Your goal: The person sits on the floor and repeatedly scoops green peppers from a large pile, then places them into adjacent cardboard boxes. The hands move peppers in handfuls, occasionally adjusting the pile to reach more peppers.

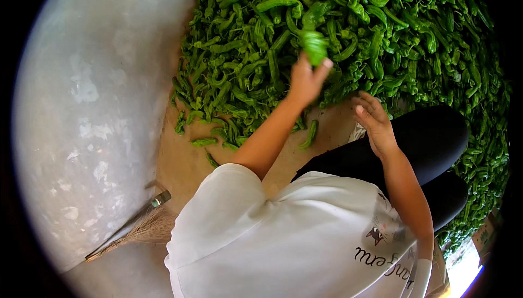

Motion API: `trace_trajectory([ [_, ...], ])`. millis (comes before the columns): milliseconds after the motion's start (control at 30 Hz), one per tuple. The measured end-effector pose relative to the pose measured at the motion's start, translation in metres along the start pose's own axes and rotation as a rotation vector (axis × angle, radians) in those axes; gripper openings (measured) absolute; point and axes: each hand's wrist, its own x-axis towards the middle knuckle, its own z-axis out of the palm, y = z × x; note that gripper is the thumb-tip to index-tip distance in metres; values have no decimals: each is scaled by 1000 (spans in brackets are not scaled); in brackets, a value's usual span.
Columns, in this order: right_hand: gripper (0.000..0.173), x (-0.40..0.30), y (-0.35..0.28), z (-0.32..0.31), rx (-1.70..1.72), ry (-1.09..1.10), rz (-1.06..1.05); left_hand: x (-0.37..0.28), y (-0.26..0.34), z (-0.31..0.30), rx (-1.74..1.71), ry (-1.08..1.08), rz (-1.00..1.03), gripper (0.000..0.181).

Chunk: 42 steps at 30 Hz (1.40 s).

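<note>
My left hand reaches over the near edge of a big heap of long green peppers. Between its thumb and fingers is a green pepper, blurred by motion; whether it is one or more, I cannot tell. Lower and to the right, my right hand hovers beside my black-clad knee. Nothing shows in its loosely curved fingers. Just under that hand a pale thing is partly covered and cannot be made out.
Loose peppers lie on the tan floor before the heap. A grey wall rises at the left, with a straw broom at its foot. More peppers spread around my knees at the right, near a cardboard box.
</note>
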Motion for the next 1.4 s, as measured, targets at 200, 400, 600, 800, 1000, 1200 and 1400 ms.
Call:
trace_trajectory([
  [200,22,2,-8,-5,288,164,121,-44,-68,38,102,26,-123,32],
  [400,15,-7,-7,-13,368,144,80,-133,-248,67,758,-381,-779,37],
  [600,19,-13,-7,-12,318,226,124,-137,-243,90,822,-443,-424,43],
  [800,45,-1,-8,-11,400,185,175,-95,-97,66,-256,-235,-267,38],
  [1000,49,1,-3,-15,295,157,146,-68,-8,80,-414,-174,24,31],
  [1200,40,-9,-18,-26,592,31,308,-46,25,57,61,-315,854,47],
  [1400,40,-15,-15,-33,423,67,95,-37,-28,78,-706,-249,228,29],
])
